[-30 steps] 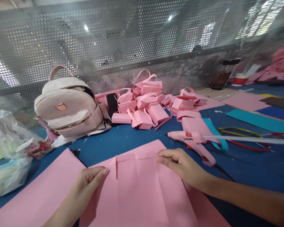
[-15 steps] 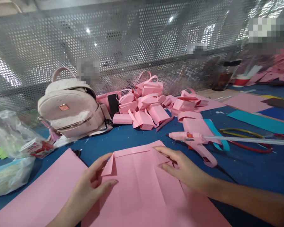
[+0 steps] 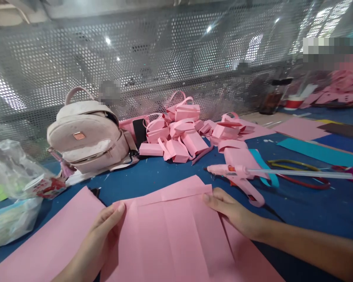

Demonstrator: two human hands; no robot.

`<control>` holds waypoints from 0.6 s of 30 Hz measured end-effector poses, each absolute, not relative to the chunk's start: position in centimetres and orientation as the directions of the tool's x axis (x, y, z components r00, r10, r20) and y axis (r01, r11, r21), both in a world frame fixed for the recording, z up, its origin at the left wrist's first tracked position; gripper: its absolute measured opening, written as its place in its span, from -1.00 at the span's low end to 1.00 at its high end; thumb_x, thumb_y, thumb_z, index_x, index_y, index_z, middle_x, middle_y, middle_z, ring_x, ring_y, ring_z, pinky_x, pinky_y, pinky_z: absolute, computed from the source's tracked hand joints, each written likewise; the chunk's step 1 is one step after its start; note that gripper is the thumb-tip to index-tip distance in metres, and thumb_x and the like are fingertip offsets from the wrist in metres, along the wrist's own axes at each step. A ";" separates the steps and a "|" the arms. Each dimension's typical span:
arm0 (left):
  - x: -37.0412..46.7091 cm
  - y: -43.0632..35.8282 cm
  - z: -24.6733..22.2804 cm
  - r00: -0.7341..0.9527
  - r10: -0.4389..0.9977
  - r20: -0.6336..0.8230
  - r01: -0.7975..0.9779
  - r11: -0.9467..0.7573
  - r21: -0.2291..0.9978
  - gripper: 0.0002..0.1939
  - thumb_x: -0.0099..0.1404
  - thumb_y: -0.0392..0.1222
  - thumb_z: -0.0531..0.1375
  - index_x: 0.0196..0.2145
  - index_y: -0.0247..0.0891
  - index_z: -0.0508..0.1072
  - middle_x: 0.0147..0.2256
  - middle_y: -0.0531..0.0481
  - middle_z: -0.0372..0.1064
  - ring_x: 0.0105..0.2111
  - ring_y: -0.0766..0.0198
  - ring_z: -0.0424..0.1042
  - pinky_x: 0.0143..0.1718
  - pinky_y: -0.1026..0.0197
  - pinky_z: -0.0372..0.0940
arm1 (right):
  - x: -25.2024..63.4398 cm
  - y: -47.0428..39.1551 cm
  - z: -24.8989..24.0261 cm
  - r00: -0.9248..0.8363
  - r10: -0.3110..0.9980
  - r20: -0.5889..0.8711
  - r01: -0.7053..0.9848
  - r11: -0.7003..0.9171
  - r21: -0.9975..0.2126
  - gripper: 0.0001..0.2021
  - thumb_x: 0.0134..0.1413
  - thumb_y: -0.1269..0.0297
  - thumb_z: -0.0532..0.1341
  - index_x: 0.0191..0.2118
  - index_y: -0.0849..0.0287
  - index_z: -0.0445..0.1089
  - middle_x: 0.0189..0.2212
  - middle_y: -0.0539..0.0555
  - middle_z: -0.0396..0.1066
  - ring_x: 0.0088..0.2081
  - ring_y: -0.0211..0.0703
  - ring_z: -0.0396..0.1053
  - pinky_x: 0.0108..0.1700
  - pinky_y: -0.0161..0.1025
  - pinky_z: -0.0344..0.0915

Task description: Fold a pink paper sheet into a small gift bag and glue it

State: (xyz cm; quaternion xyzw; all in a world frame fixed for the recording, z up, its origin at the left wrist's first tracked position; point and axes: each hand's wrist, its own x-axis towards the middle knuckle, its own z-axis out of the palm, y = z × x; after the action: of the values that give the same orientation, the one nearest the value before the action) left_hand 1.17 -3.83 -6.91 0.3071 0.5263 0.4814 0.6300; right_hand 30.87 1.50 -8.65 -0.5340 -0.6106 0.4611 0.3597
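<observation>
A sheet of pink paper (image 3: pixel 164 231) with long creases and a narrow folded strip along its far edge is held up between both hands. My left hand (image 3: pixel 101 231) pinches its far left corner, thumb on top. At the far right corner, my right hand (image 3: pixel 233 211) grips the sheet between thumb and fingers. Beneath it lies another pink sheet (image 3: pixel 255 258), mostly covered. To the left rests a large pink sheet (image 3: pixel 51 239). A pink glue gun (image 3: pixel 238 176) with a long clear glue stick lies beyond my right hand.
A pale backpack (image 3: pixel 85 133) stands at the back left, beside a heap of small pink paper bags (image 3: pixel 179 133). Plastic bags (image 3: pixel 14 211) lie at the left. Scissors (image 3: pixel 300 172), a turquoise strip (image 3: pixel 320 150) and a dark bottle (image 3: pixel 273 98) are at the right. A perforated metal panel (image 3: pixel 153 51) stands behind.
The upper side corners of the creased sheet were folded inward; now they are spread flat outward. My left hand has shifted left, and both hands now grip the outer corners.
</observation>
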 end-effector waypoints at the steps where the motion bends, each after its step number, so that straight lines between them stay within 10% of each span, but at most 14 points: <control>1: 1.2 -3.8 -6.9 -0.023 0.932 -0.362 -0.274 0.342 0.899 -0.64 0.16 0.12 0.35 -0.23 -0.20 0.59 -0.33 -0.03 0.58 -0.31 0.09 0.56 -0.26 0.15 0.44 | 30.9 1.6 -8.8 -0.174 0.983 -0.054 0.314 0.004 -0.949 -0.30 -0.18 -0.54 0.12 -0.59 0.12 0.14 -0.56 -0.06 0.09 -0.49 -0.21 0.11 -0.43 -0.23 0.24; 5: 1.1 -3.2 -6.9 -0.084 0.982 -0.166 -0.085 0.159 0.984 -0.42 0.12 0.08 0.39 0.07 -0.12 0.48 0.03 -0.11 0.48 0.00 0.00 0.48 -0.10 0.17 0.43 | 30.7 2.0 -8.4 -0.324 0.945 0.056 0.338 0.171 -0.926 -0.55 0.11 -0.21 0.19 -0.31 0.13 0.43 -0.37 0.04 0.36 -0.36 -0.12 0.29 -0.29 -0.19 0.35; 9: 0.5 -2.7 -7.4 -0.118 0.992 0.049 0.163 -0.029 0.986 -0.46 0.22 0.08 0.30 0.14 -0.06 0.45 0.15 -0.05 0.40 0.15 0.00 0.36 0.03 0.20 0.35 | 30.4 1.9 -7.8 -0.338 0.918 0.208 0.385 0.336 -0.860 -0.60 0.26 0.13 0.12 0.18 -0.03 0.28 0.02 0.10 0.39 -0.11 -0.05 0.40 -0.14 -0.18 0.40; 18: -0.2 -2.5 -8.0 -0.154 0.982 0.105 0.380 -0.039 0.924 -0.68 0.27 0.00 0.21 -0.07 -0.06 0.62 -0.07 -0.02 0.57 0.01 0.03 0.47 0.15 0.12 0.24 | 30.8 2.3 -8.2 -0.472 0.781 0.408 0.352 0.592 -0.725 -0.71 0.35 0.34 0.04 0.07 -0.04 0.39 0.00 0.08 0.42 0.06 -0.09 0.37 0.10 -0.19 0.29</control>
State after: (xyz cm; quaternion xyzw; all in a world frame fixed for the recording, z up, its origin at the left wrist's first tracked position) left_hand -0.24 -2.47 -8.01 0.5596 0.6087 0.4546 0.3312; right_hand 30.79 2.25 -8.22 -0.3501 -0.8090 0.2855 0.3759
